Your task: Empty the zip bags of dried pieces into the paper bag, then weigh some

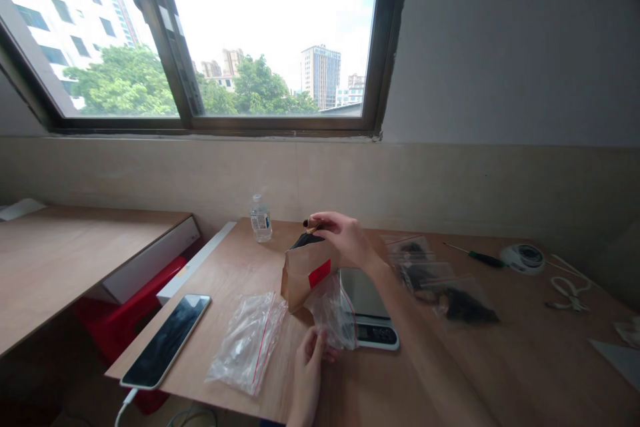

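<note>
My right hand (343, 237) is at the open top of a brown paper bag (306, 273) with a red label, pinching a small thin tool, perhaps a spoon, over the dark contents. The bag stands upright beside a small digital scale (367, 310). My left hand (309, 363) holds the lower edge of a clear zip bag (333, 313) that rests against the scale. A stack of empty clear zip bags (247, 340) with red strips lies left of my left hand.
A phone (167, 340) on a cable lies at the table's left edge. A small water bottle (261, 218) stands at the back. Filled zip bags (440, 280), a screwdriver (475, 255), a tape roll (523, 258) and scissors (567, 290) lie on the right.
</note>
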`<state>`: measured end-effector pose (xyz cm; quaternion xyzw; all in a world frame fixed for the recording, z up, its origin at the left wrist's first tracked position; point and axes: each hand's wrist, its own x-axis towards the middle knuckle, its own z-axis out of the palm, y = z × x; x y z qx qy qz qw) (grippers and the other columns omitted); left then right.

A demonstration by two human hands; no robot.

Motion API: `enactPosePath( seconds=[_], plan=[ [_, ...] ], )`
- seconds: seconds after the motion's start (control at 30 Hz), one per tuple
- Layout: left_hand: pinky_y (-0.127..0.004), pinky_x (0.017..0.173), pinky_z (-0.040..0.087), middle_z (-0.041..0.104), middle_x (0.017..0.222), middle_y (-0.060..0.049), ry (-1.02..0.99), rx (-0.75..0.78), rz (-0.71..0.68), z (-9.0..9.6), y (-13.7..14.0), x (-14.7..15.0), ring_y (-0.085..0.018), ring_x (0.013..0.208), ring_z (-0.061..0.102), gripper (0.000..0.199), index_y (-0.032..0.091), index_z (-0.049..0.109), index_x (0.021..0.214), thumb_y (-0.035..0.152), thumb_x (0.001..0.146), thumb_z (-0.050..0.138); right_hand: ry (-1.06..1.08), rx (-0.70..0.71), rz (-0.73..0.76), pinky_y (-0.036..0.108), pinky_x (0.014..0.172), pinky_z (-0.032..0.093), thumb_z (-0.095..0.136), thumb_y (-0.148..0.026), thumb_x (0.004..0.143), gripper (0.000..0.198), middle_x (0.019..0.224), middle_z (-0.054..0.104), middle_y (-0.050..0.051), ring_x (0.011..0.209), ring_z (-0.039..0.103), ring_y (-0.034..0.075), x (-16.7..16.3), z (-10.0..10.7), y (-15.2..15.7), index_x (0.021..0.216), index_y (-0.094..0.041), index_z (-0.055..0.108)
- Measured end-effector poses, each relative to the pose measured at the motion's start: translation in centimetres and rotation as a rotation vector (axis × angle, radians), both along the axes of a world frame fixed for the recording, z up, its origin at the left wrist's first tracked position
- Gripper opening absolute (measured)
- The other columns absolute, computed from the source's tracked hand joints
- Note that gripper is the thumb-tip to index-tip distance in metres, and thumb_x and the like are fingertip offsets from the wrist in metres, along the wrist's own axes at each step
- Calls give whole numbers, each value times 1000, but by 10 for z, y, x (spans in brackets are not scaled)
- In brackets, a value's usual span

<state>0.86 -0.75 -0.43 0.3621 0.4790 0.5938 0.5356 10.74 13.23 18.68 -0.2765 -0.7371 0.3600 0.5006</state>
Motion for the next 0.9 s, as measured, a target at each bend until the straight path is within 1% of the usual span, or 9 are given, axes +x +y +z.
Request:
enactPosePath(
  seconds=[0.1, 0.2, 0.37, 0.47, 0.53, 0.6, 0.7, 0.8, 0.9],
  plan=[
    [-23, 54, 44, 62, 64, -2, -1, -5, 1, -3, 2, 0, -15, 59, 57, 36, 15, 61, 77, 50, 71, 64, -142, 29, 127, 31, 86, 50, 60, -23, 77, 26, 100, 69, 3, 94, 63, 16, 0, -2, 3, 102, -20, 66],
    [-24, 54, 44, 62, 65, -2, 6, -5, -9, -6, 2, -1, -16, 59, 58, 37, 15, 62, 80, 51, 71, 64, -221, 80, 154, 29, 84, 50, 52, -21, 83, 23, 99, 69, 3, 92, 63, 15, 7, -4, 1, 101, -20, 67],
    [-24, 58, 45, 63, 67, -2, 35, -2, -15, -6, 0, -1, -16, 62, 58, 34, 15, 61, 80, 48, 75, 61, -331, 220, 60, 29, 84, 47, 48, -19, 86, 22, 95, 67, 6, 91, 61, 15, 9, -5, -2, 91, -19, 70],
    [-25, 59, 45, 64, 69, -3, 60, -7, -15, -6, -1, -1, -16, 62, 58, 35, 14, 60, 82, 48, 76, 59, -270, 285, -19, 30, 90, 44, 48, -20, 86, 22, 99, 65, 6, 96, 59, 16, 10, -8, -10, 93, -20, 69],
    [-25, 59, 44, 63, 68, -3, 67, -8, -12, -7, 0, -1, -16, 61, 58, 36, 14, 60, 83, 49, 76, 59, -172, 285, -143, 31, 92, 42, 46, -21, 87, 22, 101, 64, 5, 100, 57, 16, 14, -16, -21, 94, -21, 67],
    [-24, 58, 44, 63, 69, -2, 67, -2, -11, -8, 2, -1, -15, 60, 58, 36, 14, 60, 83, 49, 76, 59, -63, 210, -305, 32, 91, 42, 43, -24, 89, 23, 100, 64, 5, 98, 57, 17, 21, -33, -35, 94, -21, 65],
    [-23, 56, 43, 62, 69, -1, 71, 22, -36, -9, 3, -1, -14, 60, 57, 34, 15, 60, 82, 48, 76, 60, 10, -33, -477, 33, 84, 45, 42, -35, 89, 26, 97, 64, 7, 93, 58, 19, 32, -78, -55, 94, -19, 62],
    [-22, 56, 42, 60, 67, 0, 86, 51, -71, -7, 1, 0, -13, 60, 55, 32, 15, 60, 81, 47, 76, 60, -12, -318, -458, 33, 75, 48, 48, -48, 83, 38, 100, 63, 10, 86, 60, 21, 37, -125, -69, 101, -17, 60],
    [-22, 57, 41, 59, 67, -1, 116, 82, -86, -1, -1, 1, -12, 60, 52, 31, 15, 61, 79, 45, 77, 60, 7, -465, -440, 32, 71, 49, 55, -55, 75, 51, 95, 64, 10, 79, 60, 20, 39, -152, -75, 106, -14, 58]
  ],
)
